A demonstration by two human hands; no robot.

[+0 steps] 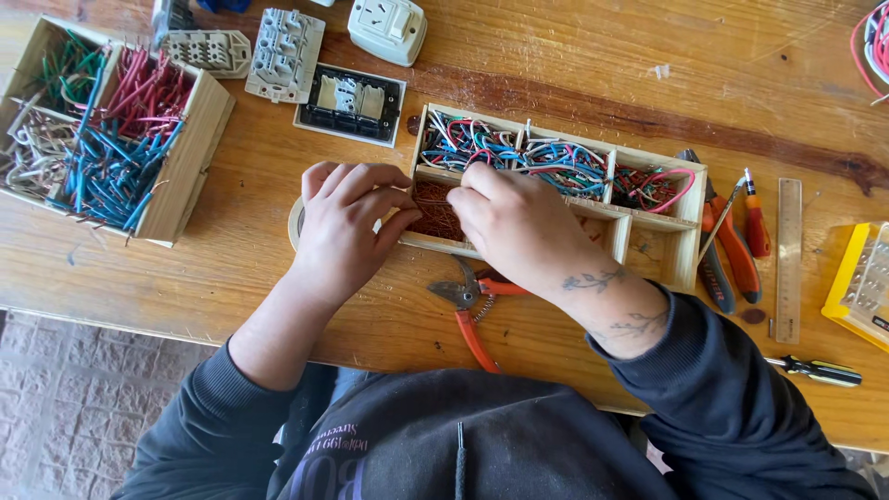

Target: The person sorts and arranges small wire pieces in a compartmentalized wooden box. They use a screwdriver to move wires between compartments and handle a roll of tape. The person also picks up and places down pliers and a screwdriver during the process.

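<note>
- Right now both hands are meeting over the near-left compartment of the divided wooden tray (681, 248), the one filled with copper-coloured wire strands (433, 209).
- Left hand (344, 231) is curling its fingers just left of that compartment, above a roll of tape (296, 222) peeking out beside the tray's left end; whether it is pinching anything I cannot tell.
- Right hand (514, 227) is lying across the tray's near wall, fingertips closing at the compartment's edge; its catch is hidden.
- Tray's long axis is running left to right, tilting slightly away at the left; its far row is holding mixed coloured wires (519, 153).
- Open wood is lying near of the tray, broken only by orange-handled pliers (472, 310) touching the right wrist.
- Left of the tray, bare tabletop is separating it from a box of sorted wires (190, 157).
</note>
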